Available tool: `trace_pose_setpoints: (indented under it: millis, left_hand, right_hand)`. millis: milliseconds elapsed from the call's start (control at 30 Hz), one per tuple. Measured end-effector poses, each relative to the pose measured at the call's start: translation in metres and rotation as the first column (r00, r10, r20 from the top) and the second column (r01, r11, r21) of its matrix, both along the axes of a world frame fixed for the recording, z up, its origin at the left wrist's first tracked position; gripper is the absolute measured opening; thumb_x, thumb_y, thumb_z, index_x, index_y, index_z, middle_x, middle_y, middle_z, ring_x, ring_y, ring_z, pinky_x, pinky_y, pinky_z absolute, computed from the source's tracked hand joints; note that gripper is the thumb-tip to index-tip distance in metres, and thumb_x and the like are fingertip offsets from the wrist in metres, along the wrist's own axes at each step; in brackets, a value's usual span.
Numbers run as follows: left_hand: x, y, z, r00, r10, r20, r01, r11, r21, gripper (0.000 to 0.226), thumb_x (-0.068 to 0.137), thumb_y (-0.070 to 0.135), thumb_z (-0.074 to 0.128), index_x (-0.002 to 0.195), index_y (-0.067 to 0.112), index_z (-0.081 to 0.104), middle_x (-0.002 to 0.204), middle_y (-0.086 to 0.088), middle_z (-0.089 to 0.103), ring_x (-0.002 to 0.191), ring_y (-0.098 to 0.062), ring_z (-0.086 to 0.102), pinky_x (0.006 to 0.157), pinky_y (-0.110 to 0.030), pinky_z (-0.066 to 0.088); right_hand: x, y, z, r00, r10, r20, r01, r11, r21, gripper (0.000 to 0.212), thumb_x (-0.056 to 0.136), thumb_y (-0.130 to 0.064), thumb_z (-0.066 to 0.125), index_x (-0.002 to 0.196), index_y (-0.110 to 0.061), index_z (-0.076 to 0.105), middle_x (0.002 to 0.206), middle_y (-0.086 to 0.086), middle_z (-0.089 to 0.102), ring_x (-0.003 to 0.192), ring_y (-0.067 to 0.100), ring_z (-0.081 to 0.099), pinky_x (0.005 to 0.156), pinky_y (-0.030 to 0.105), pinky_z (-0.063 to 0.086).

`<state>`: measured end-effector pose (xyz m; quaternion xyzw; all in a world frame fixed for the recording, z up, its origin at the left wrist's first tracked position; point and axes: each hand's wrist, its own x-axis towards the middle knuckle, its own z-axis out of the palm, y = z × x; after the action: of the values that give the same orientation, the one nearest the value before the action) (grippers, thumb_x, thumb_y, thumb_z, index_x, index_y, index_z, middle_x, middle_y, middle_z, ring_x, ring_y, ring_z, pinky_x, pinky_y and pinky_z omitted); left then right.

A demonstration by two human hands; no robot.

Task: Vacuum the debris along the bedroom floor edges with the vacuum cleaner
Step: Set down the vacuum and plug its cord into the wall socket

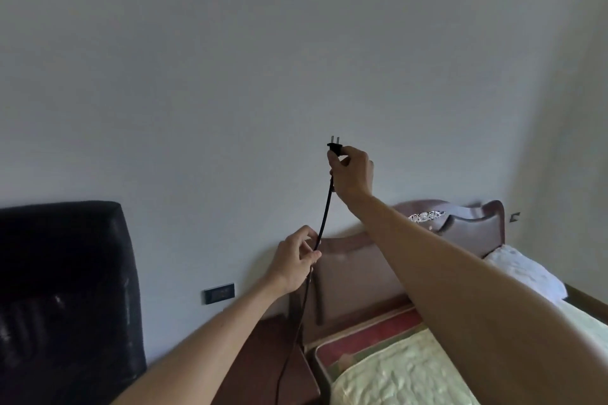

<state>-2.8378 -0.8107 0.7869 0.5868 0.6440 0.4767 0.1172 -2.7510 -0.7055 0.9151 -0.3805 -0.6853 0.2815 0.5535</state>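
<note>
My right hand (353,174) is raised in front of the white wall and pinches a black two-pin plug (335,147), prongs pointing up. The black power cord (324,210) hangs down from the plug. My left hand (296,261) grips the cord lower down, in front of the headboard. Below that hand the cord drops past the nightstand and leaves the view at the bottom. The vacuum cleaner itself is out of view.
A dark wall socket panel (219,293) sits low on the wall, left of my left hand. A black leather chair back (65,299) fills the lower left. A brown wooden headboard (358,276), a nightstand (263,362) and a bed with pale bedding (404,371) lie at lower right.
</note>
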Motion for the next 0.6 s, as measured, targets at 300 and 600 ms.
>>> trace_pose_setpoints:
  millis: [300,600]
  left_hand:
    - [-0.082,0.041,-0.053,0.983,0.176,0.053,-0.168,0.978,-0.127,0.015,0.095,0.010,0.061,0.096,0.023,0.052,0.074,-0.002,0.059,0.051,-0.003,0.055,0.062,-0.043,0.062]
    - [-0.158,0.100,-0.144,0.917,0.372,0.147,-0.322,0.905,-0.279,0.011,0.093,0.012,0.061,0.101,0.016,0.055,0.074,-0.002,0.057,0.055,-0.004,0.051,0.059,-0.048,0.059]
  right_hand:
    - [-0.113,0.070,-0.063,0.981,0.192,0.007,-0.190,0.976,-0.103,0.018,0.095,-0.027,0.059,0.101,-0.015,0.070,0.069,0.011,0.067,0.074,0.031,0.067,0.066,0.042,0.056]
    - [-0.232,0.160,-0.174,0.918,0.379,0.115,-0.334,0.897,-0.289,0.020,0.096,-0.025,0.057,0.103,-0.012,0.069,0.061,0.000,0.056,0.064,0.023,0.057,0.058,0.031,0.044]
